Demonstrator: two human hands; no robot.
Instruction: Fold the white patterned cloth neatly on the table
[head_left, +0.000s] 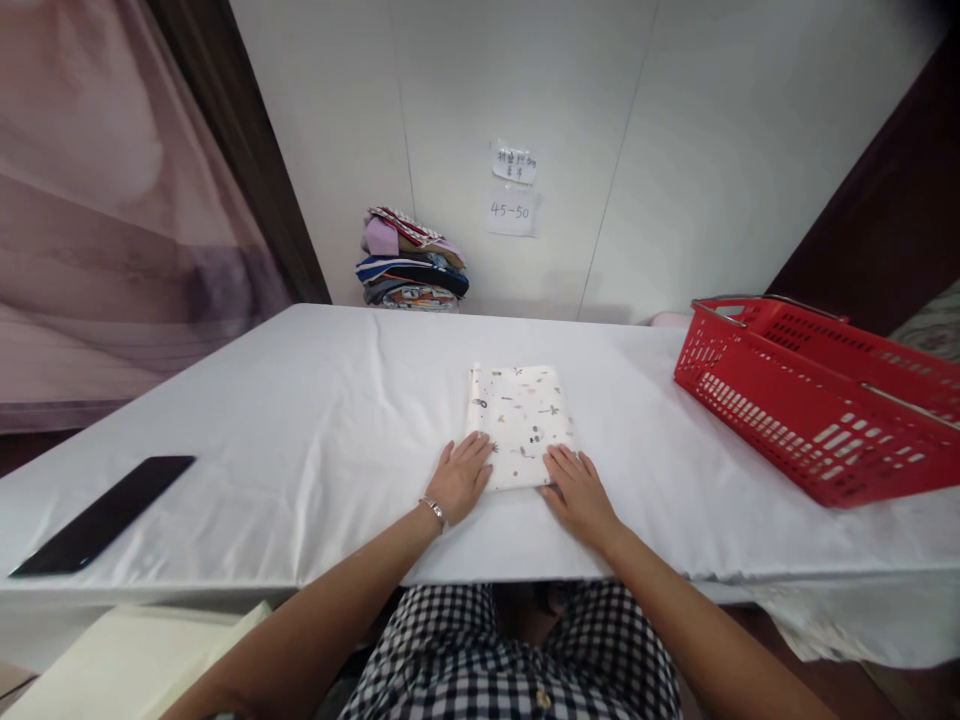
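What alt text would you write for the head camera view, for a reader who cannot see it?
A person's left hand and right hand rest flat on the near corners of a folded printed cloth on a white table. A red basket sits to the right, a black phone to the left, and stacked folded clothes by the wall.

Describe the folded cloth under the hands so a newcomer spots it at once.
On the white table, look at the middle near the front edge: the folded cloth lies flat there, its near corners under the left hand and right hand. It is cream with small dark prints, unlike the colourful stack by the wall.
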